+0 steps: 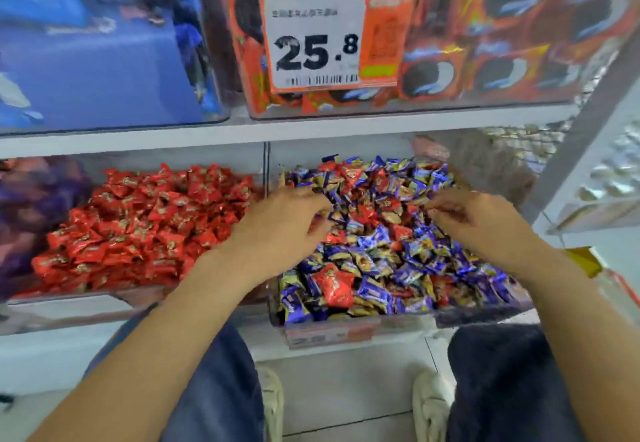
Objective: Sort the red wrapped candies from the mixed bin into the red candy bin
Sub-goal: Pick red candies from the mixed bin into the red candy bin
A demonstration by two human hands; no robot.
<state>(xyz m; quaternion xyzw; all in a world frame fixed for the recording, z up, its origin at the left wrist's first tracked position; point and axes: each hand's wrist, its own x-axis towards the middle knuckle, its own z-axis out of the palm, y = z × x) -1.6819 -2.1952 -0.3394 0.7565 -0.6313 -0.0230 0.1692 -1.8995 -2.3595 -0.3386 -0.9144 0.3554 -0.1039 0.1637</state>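
Observation:
The red candy bin (65, 306) at lower left is heaped with red wrapped candies (145, 226). To its right, the mixed bin (467, 318) holds blue and gold candies with red ones scattered among them, and a large red candy (334, 285) lies near the front. My left hand (284, 230) hovers over the mixed bin's left edge with its fingers curled down onto the pile; blur hides whether they hold anything. Over the bin's right side, my right hand (481, 223) has its fingertips pinched together around something red.
A clear divider (266, 164) separates the two bins. The shelf above carries a box with a 25.8 price tag (315, 39) and a blue bin (104, 70). Purple candies (31, 206) sit far left. My knees and shoes are below the shelf edge.

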